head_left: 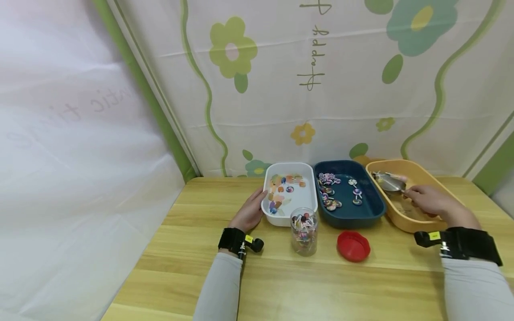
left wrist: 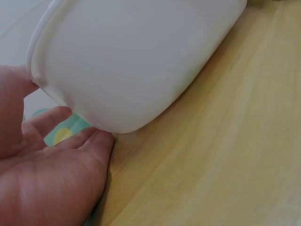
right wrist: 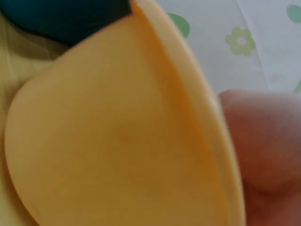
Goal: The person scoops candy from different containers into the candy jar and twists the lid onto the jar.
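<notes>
My left hand (head_left: 247,213) holds the near-left side of a white tray (head_left: 310,196), thumb at its rim and fingers against its outer wall (left wrist: 127,66). Small colourful candy-like pieces (head_left: 290,189) lie inside it. Over the orange-yellow tray (head_left: 425,178), my right hand (head_left: 429,203) grips a metal scoop (head_left: 388,183) whose bowl is down in the tray's left part. Small stick-like pieces (head_left: 387,174) show at the scoop's far edge. In the right wrist view the tray's wall (right wrist: 117,117) hides the scoop and most of the hand.
Between those trays stands a dark blue tray (head_left: 353,220) with small swirl lollipops (head_left: 329,179). In front are a clear jar (head_left: 304,245) of small lollipops and a red lid (head_left: 353,246). A patterned curtain (head_left: 273,102) hangs behind the wooden table (head_left: 192,223).
</notes>
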A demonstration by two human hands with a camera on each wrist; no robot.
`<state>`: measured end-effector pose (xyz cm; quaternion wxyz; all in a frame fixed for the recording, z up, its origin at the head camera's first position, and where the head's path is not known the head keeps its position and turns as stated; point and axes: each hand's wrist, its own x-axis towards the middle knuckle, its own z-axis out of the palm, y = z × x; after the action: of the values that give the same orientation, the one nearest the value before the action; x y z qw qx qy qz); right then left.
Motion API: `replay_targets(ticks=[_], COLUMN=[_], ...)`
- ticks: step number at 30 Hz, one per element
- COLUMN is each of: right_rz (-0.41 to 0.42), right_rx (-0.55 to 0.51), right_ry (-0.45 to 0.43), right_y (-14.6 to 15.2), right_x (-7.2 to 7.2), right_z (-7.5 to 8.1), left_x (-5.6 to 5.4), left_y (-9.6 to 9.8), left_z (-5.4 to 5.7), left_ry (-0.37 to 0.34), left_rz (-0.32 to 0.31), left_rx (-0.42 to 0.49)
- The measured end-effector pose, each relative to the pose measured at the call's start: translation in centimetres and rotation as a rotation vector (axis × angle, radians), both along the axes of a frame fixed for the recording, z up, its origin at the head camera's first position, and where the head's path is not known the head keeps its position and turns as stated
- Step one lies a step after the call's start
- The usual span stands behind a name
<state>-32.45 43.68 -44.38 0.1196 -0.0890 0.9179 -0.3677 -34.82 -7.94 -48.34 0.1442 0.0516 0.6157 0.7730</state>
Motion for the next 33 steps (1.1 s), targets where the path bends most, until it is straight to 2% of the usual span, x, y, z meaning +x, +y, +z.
replay_targets(ticks=[9,19,24,33], right_rz=[-0.03,-0.04,-0.054,-0.027], right_rx=[0.007,-0.068,-0.132,-0.319], right_ry=[0.005,0.028,0.025,-0.065], right_y=[-0.9,-1.4,-2.0,-2.1], right_x=[-0.6,-0.4,-0.3,-0.1], right_z=[-0.2,-0.7,-0.8,-1.1], left_x=[-0.1,-0.1,-0.1,0.0], left_y=[0.0,0.0,0.1,0.1], left_z=[0.0,0.0,0.1,0.0], left_ry=[-0.004,-0.004,0.01,0.015], left_rz=[0.014,0.007,0.0,-0.002], left_rx=[0.001,0.007,0.001,-0.002])
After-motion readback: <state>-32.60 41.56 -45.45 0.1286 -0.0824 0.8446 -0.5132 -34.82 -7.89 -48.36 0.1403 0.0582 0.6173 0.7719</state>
